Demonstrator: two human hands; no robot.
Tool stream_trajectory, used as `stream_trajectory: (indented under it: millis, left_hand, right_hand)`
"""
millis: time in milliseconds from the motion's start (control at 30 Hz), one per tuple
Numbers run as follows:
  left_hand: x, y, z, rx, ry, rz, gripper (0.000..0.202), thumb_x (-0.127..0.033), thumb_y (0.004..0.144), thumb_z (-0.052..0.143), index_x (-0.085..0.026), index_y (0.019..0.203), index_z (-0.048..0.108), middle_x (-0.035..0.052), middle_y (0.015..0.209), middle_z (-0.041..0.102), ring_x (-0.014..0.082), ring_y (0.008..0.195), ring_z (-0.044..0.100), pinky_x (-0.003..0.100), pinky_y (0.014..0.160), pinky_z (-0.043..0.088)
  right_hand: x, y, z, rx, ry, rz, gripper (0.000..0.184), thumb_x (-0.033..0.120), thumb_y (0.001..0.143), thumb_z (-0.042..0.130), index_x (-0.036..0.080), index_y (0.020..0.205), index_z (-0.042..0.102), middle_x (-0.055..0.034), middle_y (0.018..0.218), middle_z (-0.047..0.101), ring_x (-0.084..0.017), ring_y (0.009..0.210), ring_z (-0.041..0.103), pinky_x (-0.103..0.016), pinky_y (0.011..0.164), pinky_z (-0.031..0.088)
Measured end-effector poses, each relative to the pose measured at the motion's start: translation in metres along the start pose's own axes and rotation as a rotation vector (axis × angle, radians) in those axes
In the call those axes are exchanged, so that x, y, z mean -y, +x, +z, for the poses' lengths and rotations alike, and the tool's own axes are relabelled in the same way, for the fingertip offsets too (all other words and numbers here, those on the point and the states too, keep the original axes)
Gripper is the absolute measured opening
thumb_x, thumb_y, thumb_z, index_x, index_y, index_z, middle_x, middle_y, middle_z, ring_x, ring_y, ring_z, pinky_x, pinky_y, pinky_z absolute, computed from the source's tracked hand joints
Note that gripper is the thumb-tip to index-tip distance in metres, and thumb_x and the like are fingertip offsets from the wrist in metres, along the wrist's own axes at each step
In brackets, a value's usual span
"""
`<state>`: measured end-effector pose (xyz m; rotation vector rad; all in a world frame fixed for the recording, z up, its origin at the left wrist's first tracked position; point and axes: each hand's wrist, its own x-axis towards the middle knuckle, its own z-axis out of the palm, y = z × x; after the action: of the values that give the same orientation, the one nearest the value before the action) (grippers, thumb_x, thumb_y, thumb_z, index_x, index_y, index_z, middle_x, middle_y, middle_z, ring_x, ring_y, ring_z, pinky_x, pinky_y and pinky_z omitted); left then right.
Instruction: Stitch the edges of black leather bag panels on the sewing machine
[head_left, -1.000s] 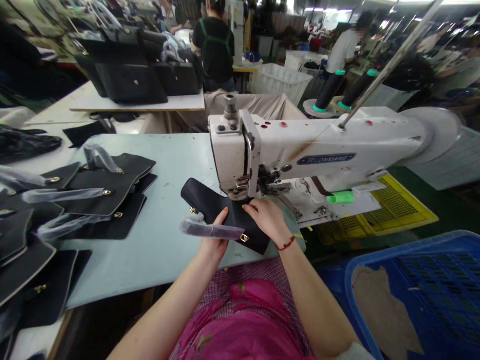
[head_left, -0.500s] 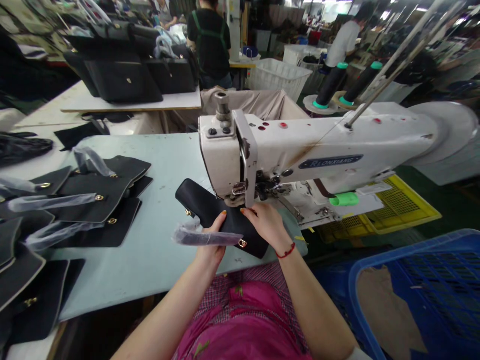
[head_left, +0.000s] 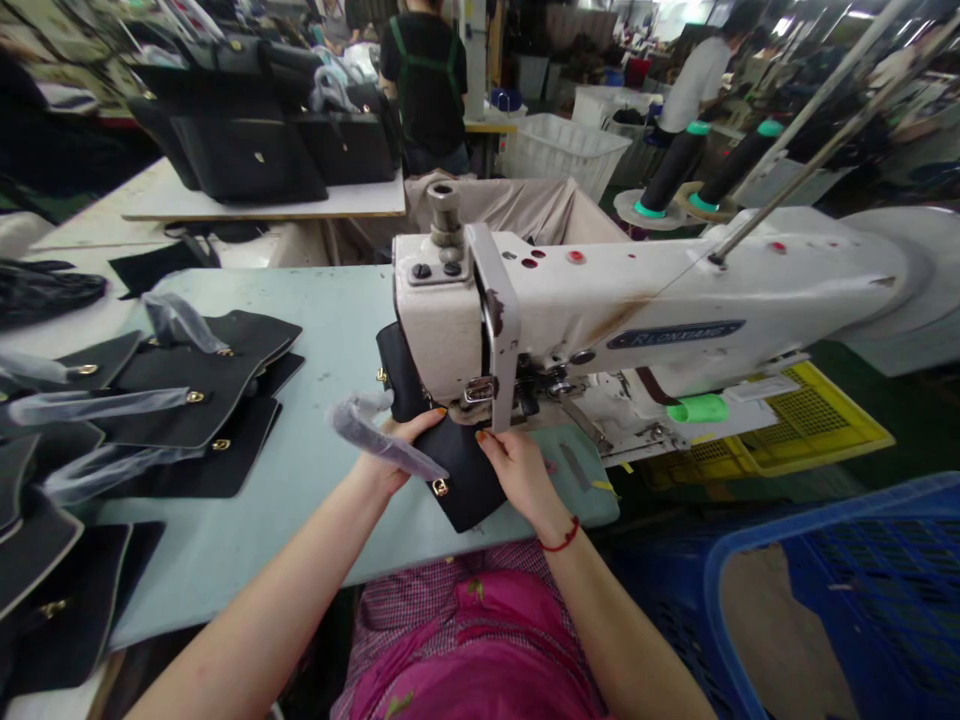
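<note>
A black leather bag panel [head_left: 469, 480] lies under the head of a white sewing machine [head_left: 439, 320], running slantwise toward me. Its plastic-wrapped handle [head_left: 386, 440] is fixed by gold buckles and arches over my left hand [head_left: 394, 450]. That hand grips the panel's left side, thumb on top near the presser foot and fingers under the handle. On the right edge, my right hand [head_left: 517, 470] pinches the panel between thumb and fingers, close to the needle area. The needle itself is hidden behind the machine's head.
Several black panels with wrapped handles [head_left: 187, 390] are piled on the left of the pale green table [head_left: 315, 530]. A blue basket [head_left: 720, 570] and a yellow crate [head_left: 832, 420] stand at the right. Finished black bags [head_left: 247, 150] sit behind; people work farther back.
The panel has turned clockwise, its near end swinging left and its far end sliding partly behind the machine head. My left hand has moved left with it; my right hand has shifted slightly left and down.
</note>
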<state>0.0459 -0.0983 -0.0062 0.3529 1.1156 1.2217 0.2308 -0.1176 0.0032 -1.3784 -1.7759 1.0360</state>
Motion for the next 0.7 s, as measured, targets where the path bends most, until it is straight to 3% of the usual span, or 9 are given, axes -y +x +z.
stream_trajectory:
  millis: [167, 267, 400, 567, 700]
  left_hand:
    - [-0.023, 0.017, -0.003, 0.165, 0.114, -0.021, 0.045, -0.019, 0.053, 0.090, -0.010, 0.095, 0.075, 0.0155, 0.093, 0.077, 0.0346, 0.082, 0.073, 0.043, 0.074, 0.063]
    - [-0.032, 0.025, -0.003, 0.172, 0.147, -0.023, 0.046, -0.018, 0.046, 0.092, -0.011, 0.088, 0.076, 0.0139, 0.088, 0.077, 0.0349, 0.083, 0.073, 0.042, 0.073, 0.063]
    - [-0.041, 0.031, 0.000, 0.142, 0.158, -0.040, 0.035, -0.011, 0.050, 0.087, -0.012, 0.083, 0.075, 0.0114, 0.087, 0.078, 0.0309, 0.084, 0.074, 0.037, 0.074, 0.063]
    - [-0.046, 0.033, 0.008, 0.019, 0.151, -0.053, 0.022, -0.004, 0.069, 0.073, -0.009, 0.090, 0.075, 0.0136, 0.089, 0.077, 0.0279, 0.079, 0.074, 0.035, 0.067, 0.062]
    - [-0.035, 0.019, -0.010, -0.050, 0.082, -0.053, 0.023, -0.011, 0.072, 0.076, -0.010, 0.094, 0.074, 0.0141, 0.088, 0.077, 0.0232, 0.068, 0.073, 0.031, 0.065, 0.060]
  right_hand:
    - [-0.003, -0.004, 0.015, -0.051, 0.083, 0.015, 0.037, 0.038, 0.096, 0.046, 0.015, 0.073, 0.063, -0.0022, 0.068, 0.061, -0.014, 0.064, 0.053, -0.024, 0.061, 0.035]
    - [-0.002, -0.005, 0.020, -0.067, 0.109, 0.024, 0.037, 0.038, 0.096, 0.045, 0.014, 0.074, 0.063, -0.0014, 0.066, 0.058, -0.013, 0.062, 0.050, -0.024, 0.060, 0.036]
    - [0.002, -0.010, 0.022, -0.050, 0.191, 0.057, 0.034, 0.039, 0.094, 0.046, 0.015, 0.080, 0.066, -0.0027, 0.070, 0.059, -0.015, 0.065, 0.053, -0.024, 0.060, 0.043]
    - [0.000, -0.032, 0.025, 0.113, 0.469, 0.237, 0.032, 0.043, 0.092, 0.048, 0.019, 0.105, 0.066, -0.0060, 0.095, 0.066, -0.014, 0.063, 0.064, -0.023, 0.049, 0.051]
    - [-0.003, -0.046, 0.027, 0.147, 0.574, 0.281, 0.038, 0.050, 0.091, 0.051, 0.017, 0.107, 0.062, -0.0069, 0.090, 0.068, -0.014, 0.064, 0.070, -0.020, 0.052, 0.053]
